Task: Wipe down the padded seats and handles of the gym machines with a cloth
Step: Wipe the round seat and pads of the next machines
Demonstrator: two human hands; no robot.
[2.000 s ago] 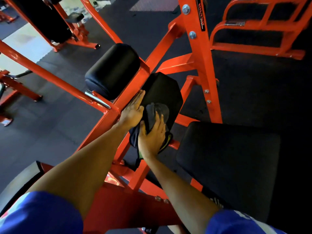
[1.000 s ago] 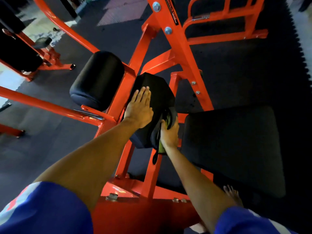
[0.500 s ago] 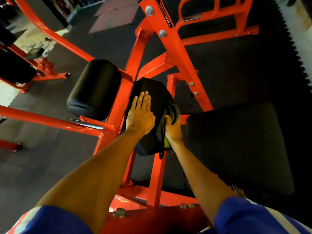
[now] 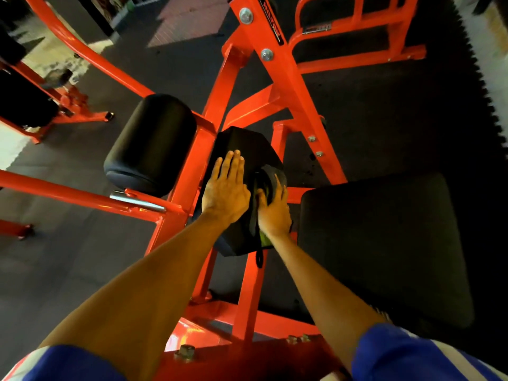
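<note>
A black angular pad is mounted on the orange machine frame at the centre. My left hand lies flat on the pad's top face, fingers straight and together. My right hand presses a dark cloth with a green edge against the pad's right side, thumb and fingers spread over the bunched cloth. A strip of the cloth hangs below the pad. A black roller pad sits to the left and a wide black seat pad to the right.
Orange frame bars cross at the left and run down under the pad. Another orange machine stands at the far left, an orange rack at the back right. The floor is dark rubber matting.
My right hand with the cloth has moved off the pad's top face onto its right side and slid a little up along it. My left hand stays flat on the pad.
</note>
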